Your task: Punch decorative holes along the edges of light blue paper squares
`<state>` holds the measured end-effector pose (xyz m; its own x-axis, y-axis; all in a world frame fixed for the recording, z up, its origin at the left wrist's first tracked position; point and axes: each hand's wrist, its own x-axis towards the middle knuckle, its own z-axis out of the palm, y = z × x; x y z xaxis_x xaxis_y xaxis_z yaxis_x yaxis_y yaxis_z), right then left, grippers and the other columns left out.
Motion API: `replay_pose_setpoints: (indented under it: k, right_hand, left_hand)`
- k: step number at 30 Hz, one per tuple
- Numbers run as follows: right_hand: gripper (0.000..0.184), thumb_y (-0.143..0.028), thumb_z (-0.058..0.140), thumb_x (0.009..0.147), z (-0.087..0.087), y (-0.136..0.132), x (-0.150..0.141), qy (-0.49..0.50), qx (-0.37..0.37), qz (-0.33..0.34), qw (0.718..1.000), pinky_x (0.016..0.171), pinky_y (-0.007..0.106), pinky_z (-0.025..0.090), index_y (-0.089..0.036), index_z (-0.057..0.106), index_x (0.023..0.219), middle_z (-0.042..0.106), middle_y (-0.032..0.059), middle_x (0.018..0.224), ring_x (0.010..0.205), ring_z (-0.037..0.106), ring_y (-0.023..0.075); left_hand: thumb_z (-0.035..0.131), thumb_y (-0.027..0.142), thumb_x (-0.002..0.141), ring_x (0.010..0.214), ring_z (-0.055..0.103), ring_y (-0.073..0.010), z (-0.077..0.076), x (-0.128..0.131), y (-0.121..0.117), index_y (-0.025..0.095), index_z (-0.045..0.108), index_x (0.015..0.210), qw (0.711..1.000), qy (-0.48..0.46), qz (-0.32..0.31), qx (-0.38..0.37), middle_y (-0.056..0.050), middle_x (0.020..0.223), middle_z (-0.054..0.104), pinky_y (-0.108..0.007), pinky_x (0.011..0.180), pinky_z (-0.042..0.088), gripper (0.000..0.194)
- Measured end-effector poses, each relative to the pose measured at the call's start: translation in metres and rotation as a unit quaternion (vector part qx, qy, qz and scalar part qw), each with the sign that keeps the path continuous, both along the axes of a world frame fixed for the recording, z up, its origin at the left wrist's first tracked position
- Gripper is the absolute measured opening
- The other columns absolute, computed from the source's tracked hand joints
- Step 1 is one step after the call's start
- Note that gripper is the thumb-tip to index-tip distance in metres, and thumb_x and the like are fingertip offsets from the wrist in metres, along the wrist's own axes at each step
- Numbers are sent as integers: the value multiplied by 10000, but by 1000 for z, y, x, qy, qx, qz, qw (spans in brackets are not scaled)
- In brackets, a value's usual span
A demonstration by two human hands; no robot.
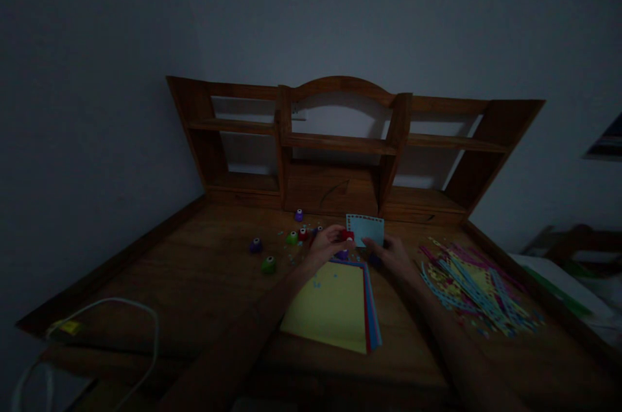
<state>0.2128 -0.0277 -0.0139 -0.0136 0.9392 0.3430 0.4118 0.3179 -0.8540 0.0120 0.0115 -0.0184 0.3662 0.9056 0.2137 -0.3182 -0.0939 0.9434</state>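
Observation:
My left hand [326, 245] is closed around a small red paper punch [348, 238], which sits at the left edge of a light blue paper [368, 229]. A row of punched holes runs along the paper's top and left edges. On the paper's lower right, my right hand [392, 255] grips it between thumb and fingers. Below the hands lies a purple punch [343, 255]. Left of my hands stand a red punch [302, 234], green punches [269, 264] and purple punches [256, 245]. Tiny blue paper bits are scattered among them.
A stack of coloured sheets, yellow on top [330, 308], lies in front of me. To the right spreads a heap of punched paper strips [479, 286]. A wooden shelf unit [340, 143] rises at the desk's back. A white cable [156, 328] loops at the front left.

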Motion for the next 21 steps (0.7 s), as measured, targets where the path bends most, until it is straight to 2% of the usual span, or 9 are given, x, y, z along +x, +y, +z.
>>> replay_pose_setpoints:
  k: [9, 15, 21]
  right_hand:
    - [412, -507, 605, 793, 4, -3, -1, 4, -12, 13, 1000, 628, 300, 459, -103, 682, 812, 672, 75, 776, 677, 573, 201]
    - [434, -534, 610, 768, 6, -5, -4, -10, -13, -9, 1000, 588, 285, 444, -106, 677, 748, 661, 75, 726, 649, 556, 194]
    - [438, -552, 593, 776, 3, -3, -3, -15, 0, -3, 1000, 576, 278, 432, -124, 671, 726, 647, 53, 697, 621, 548, 185]
  left_hand:
    - [833, 202, 583, 881, 652, -184, 2, 0, -2, 152, 642, 928, 1000, 4, -1, 7, -79, 964, 701, -309, 816, 491, 398]
    - [834, 214, 590, 890, 653, -190, 0, -1, 1, 157, 645, 943, 1000, 15, -1, 9, -87, 985, 700, -326, 820, 497, 404]
    - [825, 238, 619, 865, 652, -188, 0, -2, 0, 158, 657, 931, 1000, 25, -3, 15, -82, 954, 699, -321, 800, 501, 363]
